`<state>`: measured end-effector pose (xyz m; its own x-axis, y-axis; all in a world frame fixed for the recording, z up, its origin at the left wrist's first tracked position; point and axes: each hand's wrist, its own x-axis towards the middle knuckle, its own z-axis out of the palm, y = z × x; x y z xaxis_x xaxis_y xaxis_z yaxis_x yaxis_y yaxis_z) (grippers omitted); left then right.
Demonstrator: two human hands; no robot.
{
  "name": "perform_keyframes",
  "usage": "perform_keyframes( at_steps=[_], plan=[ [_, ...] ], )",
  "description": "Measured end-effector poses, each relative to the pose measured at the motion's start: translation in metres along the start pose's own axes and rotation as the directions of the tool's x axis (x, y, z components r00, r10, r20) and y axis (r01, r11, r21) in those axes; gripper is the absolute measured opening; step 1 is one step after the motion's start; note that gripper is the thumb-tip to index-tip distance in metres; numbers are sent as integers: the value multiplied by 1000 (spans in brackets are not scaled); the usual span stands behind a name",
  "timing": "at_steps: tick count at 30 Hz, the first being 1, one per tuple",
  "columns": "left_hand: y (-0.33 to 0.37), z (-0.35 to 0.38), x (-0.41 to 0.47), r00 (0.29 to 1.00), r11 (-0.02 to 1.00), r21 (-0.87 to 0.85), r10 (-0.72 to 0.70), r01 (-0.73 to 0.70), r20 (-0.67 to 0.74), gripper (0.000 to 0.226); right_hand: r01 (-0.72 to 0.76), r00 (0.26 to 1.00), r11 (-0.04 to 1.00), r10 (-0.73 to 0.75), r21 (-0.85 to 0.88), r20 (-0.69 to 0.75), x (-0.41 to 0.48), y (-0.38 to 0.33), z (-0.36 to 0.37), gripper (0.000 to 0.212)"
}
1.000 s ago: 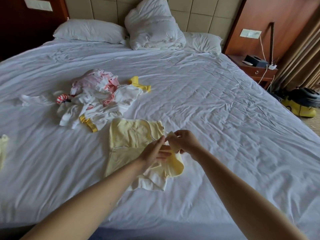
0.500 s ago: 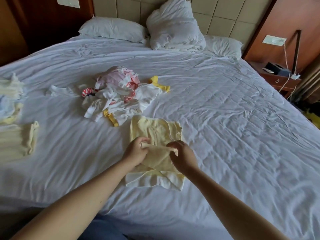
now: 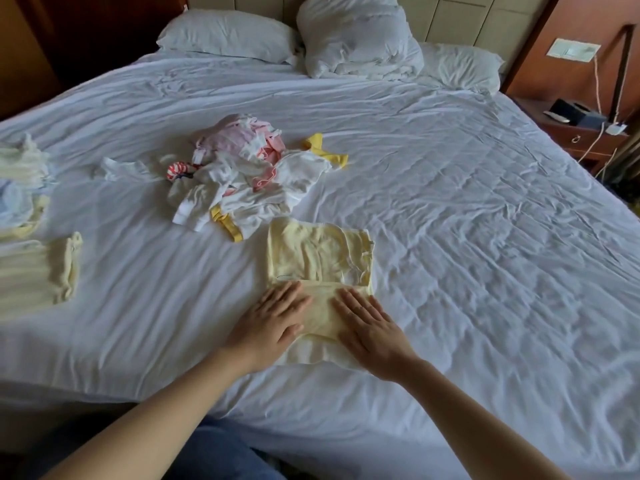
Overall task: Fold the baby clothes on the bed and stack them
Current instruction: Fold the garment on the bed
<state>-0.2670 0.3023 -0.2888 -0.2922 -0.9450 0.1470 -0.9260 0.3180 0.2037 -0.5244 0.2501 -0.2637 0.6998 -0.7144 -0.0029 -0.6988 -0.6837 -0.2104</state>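
A pale yellow baby garment (image 3: 317, 258) lies flat on the white bed sheet (image 3: 467, 237) near the front edge, its lower part folded up over itself. My left hand (image 3: 273, 323) presses flat on the fold's left side. My right hand (image 3: 370, 327) presses flat on its right side, fingers straight. Behind it sits a loose pile of unfolded baby clothes (image 3: 242, 178) in white, pink and yellow. At the left edge lie a folded cream piece (image 3: 38, 271) and a stack of folded clothes (image 3: 20, 188).
A small white garment (image 3: 121, 168) lies apart, left of the pile. Pillows (image 3: 225, 36) and a bunched duvet (image 3: 356, 39) are at the headboard. A wooden nightstand (image 3: 575, 133) with cables stands at the right. The bed's right half is bare sheet.
Both hands pinched the garment's sleeve and lower part and folded them in. Now both lie flat on the fold. The view has shifted left, showing the folded stack.
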Motion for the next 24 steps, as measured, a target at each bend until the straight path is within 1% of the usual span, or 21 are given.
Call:
perform_keyframes(
  at_steps=[2, 4, 9, 13, 16, 17, 19, 21, 24],
  plan=[
    [1, -6, -2, 998, 999, -38, -15, 17, 62, 63, 5, 1000, 1000, -5, 0, -2, -1, 0, 2, 63],
    [-1, -10, -9, 996, 996, -87, -14, 22, 87, 70, 20, 1000, 999, -20, 25, -14, -5, 2, 3, 67],
    [-15, -24, -42, 983, 990, -140, 38, -13, 179, 64, 70, 997, 992, -67, 102, -27, -20, 8, 3, 67],
    [-19, -28, -59, 983, 990, -138, 52, -28, 177, 69, 105, 993, 985, -96, 135, -67, -27, 10, 3, 73],
    [-16, -34, -62, 988, 975, -222, 16, 19, 153, 69, 120, 991, 985, -110, 123, -82, -33, 11, 3, 86],
    [-15, -36, -63, 990, 966, -254, -4, 40, 143, 69, 120, 989, 986, -109, 114, -104, -35, 11, 2, 87],
    [-13, -38, -63, 993, 957, -281, -41, 71, 108, 67, 133, 976, 987, -114, 92, -185, -41, 11, 0, 81],
    [-12, -39, -62, 995, 955, -282, -82, 94, 54, 64, 172, 951, 984, -151, 54, -269, -45, 12, -3, 69],
    [-13, -38, -61, 995, 951, -300, -90, 73, -42, 58, 231, 932, 973, -215, 20, -291, -47, 15, -8, 55]
  ],
)
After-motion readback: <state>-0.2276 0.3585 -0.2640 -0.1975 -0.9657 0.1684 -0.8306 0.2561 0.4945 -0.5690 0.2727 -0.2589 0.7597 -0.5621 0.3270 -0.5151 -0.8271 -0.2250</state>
